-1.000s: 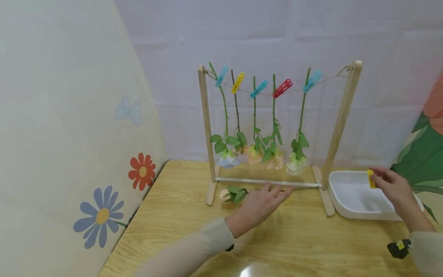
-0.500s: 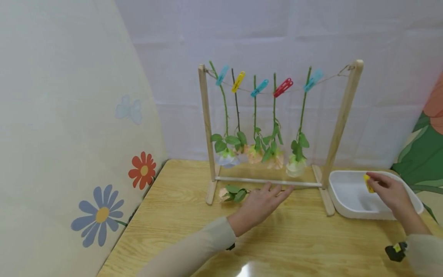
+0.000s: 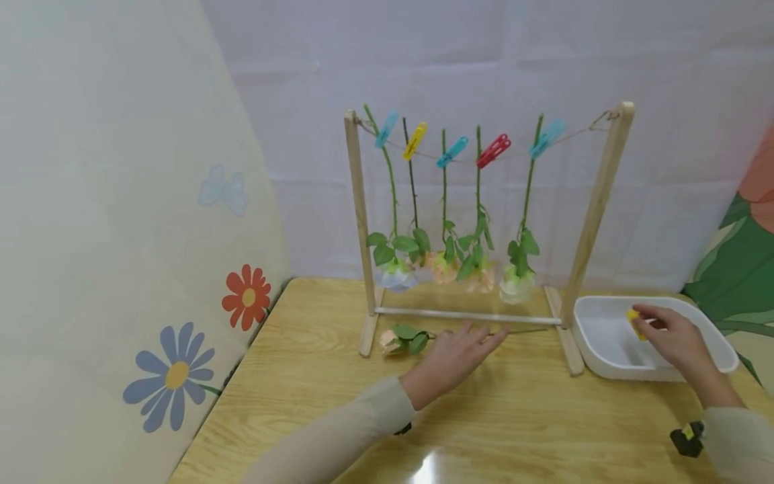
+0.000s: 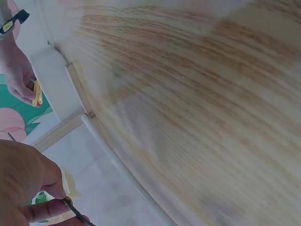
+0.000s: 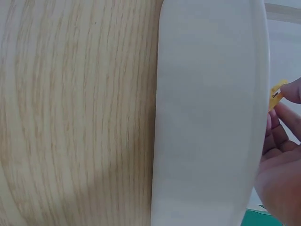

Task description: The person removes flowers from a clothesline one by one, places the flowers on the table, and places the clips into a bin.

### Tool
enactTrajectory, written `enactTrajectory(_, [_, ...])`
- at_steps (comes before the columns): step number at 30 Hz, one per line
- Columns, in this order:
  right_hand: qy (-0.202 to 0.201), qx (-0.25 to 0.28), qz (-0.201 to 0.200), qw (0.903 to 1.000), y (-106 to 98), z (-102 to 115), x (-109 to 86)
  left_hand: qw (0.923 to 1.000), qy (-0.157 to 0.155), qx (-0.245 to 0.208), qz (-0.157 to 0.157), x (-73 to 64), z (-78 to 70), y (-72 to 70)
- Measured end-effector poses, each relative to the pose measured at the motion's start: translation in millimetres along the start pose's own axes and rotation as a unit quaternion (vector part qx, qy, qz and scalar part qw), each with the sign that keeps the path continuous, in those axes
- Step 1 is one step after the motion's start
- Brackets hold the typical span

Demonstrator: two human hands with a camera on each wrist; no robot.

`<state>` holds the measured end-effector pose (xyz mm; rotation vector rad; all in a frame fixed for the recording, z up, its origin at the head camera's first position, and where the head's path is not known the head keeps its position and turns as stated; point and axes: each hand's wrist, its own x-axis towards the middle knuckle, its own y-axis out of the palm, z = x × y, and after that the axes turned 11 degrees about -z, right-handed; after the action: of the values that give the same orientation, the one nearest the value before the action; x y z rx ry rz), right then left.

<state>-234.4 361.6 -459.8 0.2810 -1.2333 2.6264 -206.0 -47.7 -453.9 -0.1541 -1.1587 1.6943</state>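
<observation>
A peach rose [image 3: 390, 341] lies on the table at the foot of the wooden rack, its bloom to the left. My left hand [image 3: 453, 361] reaches over it; in the left wrist view, thumb and finger pinch its dark stem [image 4: 77, 213]. Over the white tray [image 3: 635, 375], my right hand [image 3: 677, 341] pinches a yellow clothespin [image 3: 637, 324] between thumb and fingertips. The right wrist view shows the clothespin [image 5: 276, 94] just beyond the tray's rim, with part of that hand [image 5: 284, 155] cut off by the frame.
The wooden rack [image 3: 595, 212] carries a string with several roses hung upside down by clothespins, among them a red clothespin [image 3: 494, 151] and a white rose [image 3: 516, 288]. A white bar [image 3: 468, 315] joins its feet. A flower-painted wall [image 3: 151, 202] stands left.
My right hand has moved left with the yellow clothespin, farther over the tray, and the clothespin has tilted. My left hand stays nearly still at the rose stem.
</observation>
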Motion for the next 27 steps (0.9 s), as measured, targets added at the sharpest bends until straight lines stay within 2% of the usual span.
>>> enactTrajectory(8, [-0.023, -0.023, 0.003, 0.9995, 1.6, 0.6, 0.0, 1.0, -0.001, -0.003, 0.008, 0.7, -1.5, 7.1])
enactTrajectory(16, [-0.039, -0.026, -0.004, 0.9989, 7.0, -3.4, 0.0, 0.9999, -0.002, -0.015, -0.007, 3.3, -2.4, 11.5])
enactTrajectory(27, [-0.049, -0.031, -0.013, 0.9982, 9.1, -3.0, 1.2, 0.9998, -0.005, -0.017, 0.011, 6.4, -5.4, 17.0])
